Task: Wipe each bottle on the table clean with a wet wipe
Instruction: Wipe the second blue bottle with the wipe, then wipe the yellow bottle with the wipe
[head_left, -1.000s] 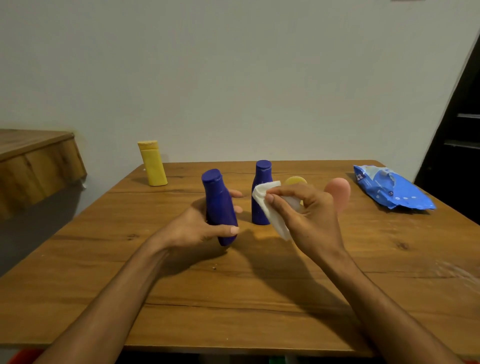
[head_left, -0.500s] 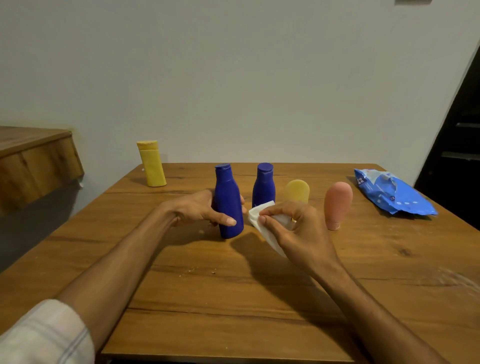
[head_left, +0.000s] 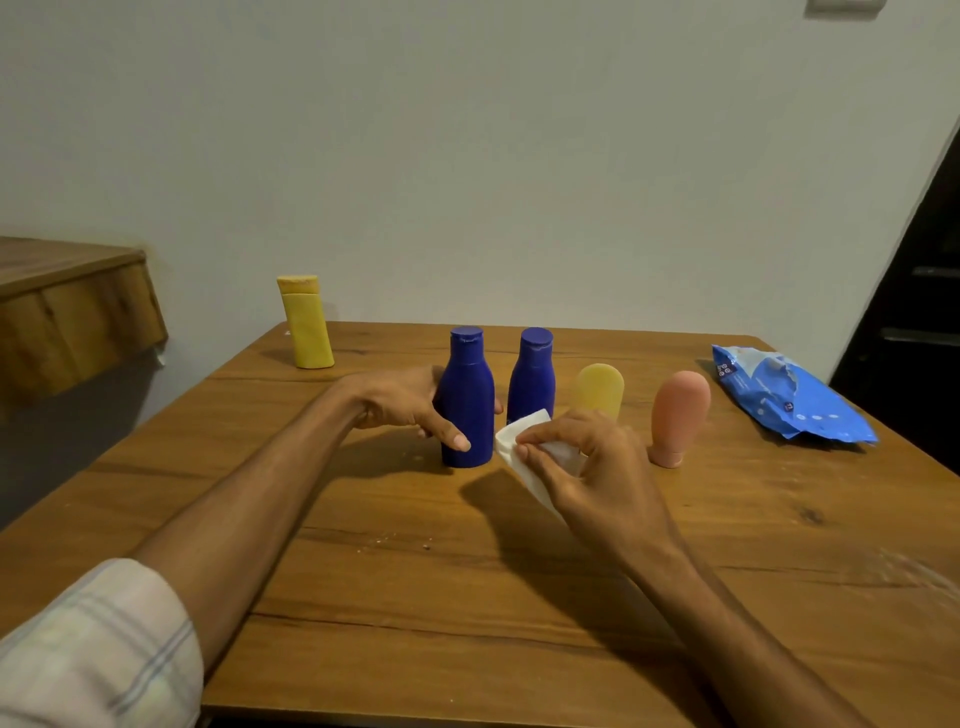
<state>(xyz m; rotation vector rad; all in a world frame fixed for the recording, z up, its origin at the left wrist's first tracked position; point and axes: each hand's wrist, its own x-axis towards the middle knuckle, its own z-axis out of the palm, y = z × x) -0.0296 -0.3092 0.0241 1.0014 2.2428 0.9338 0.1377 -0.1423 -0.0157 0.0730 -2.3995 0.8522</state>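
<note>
Left hand (head_left: 410, 402) still wrapped around the near blue bottle (head_left: 466, 402), now upright and planted on the tabletop (head_left: 467, 597) after hanging tilted in the air a second ago. Right hand (head_left: 587, 467) pinching the white wet wipe (head_left: 511, 441), just beside that bottle. Looks like one bottle finished. Waiting behind: second blue bottle (head_left: 532, 379), yellow tube (head_left: 600, 387), pink tube (head_left: 678, 415), far yellow bottle (head_left: 305, 322).

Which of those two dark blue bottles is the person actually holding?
The nearer blue bottle, standing on the left. The left hand wraps around it, while the farther blue bottle beside it stands untouched.
</note>
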